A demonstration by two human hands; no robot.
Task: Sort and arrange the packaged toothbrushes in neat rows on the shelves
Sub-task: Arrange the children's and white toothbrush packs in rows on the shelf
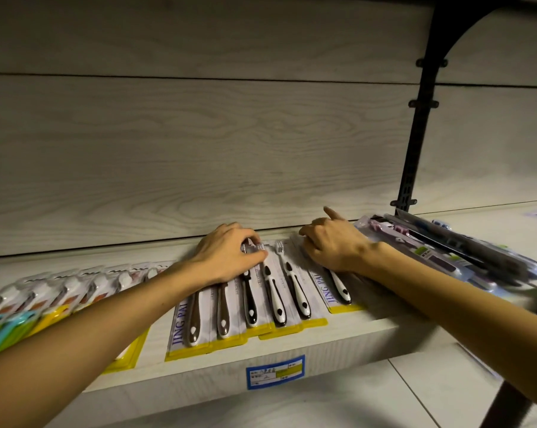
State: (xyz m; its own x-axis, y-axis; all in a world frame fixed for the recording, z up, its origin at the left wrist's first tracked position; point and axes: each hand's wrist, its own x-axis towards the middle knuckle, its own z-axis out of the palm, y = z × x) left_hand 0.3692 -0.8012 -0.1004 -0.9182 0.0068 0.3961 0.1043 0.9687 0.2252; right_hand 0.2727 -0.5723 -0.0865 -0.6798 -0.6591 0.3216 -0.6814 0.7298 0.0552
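While both arms reach over the front edge of the shelf (199,370), the hands work on a fan of overlapping packs (248,307) lying flat near its middle. These packs have yellow-edged cards and hold brushes with dark-and-white handles, heads toward the back edge, handles toward the front. The left hand (227,253) lies palm down on the far ends of the left packs, its fingers bent and their tips pressing at the brush heads; whether it pinches a pack or only presses on it cannot be told. The right hand (333,245) rests on the rightmost pack (338,288), fingers curled at its far end and the forefinger lifted toward the back panel (199,149); its hold cannot be told either.

Toward the left end of the shelf lies a neat overlapping row (63,288) of packs with white and reddish brushes, and at the front left corner are green and blue packs (4,332). Toward the right end sits a loose, untidy pile (452,251), near a black upright (421,112) fixed to the back panel. A blue-bordered tag (275,372) is stuck to the shelf's front face.
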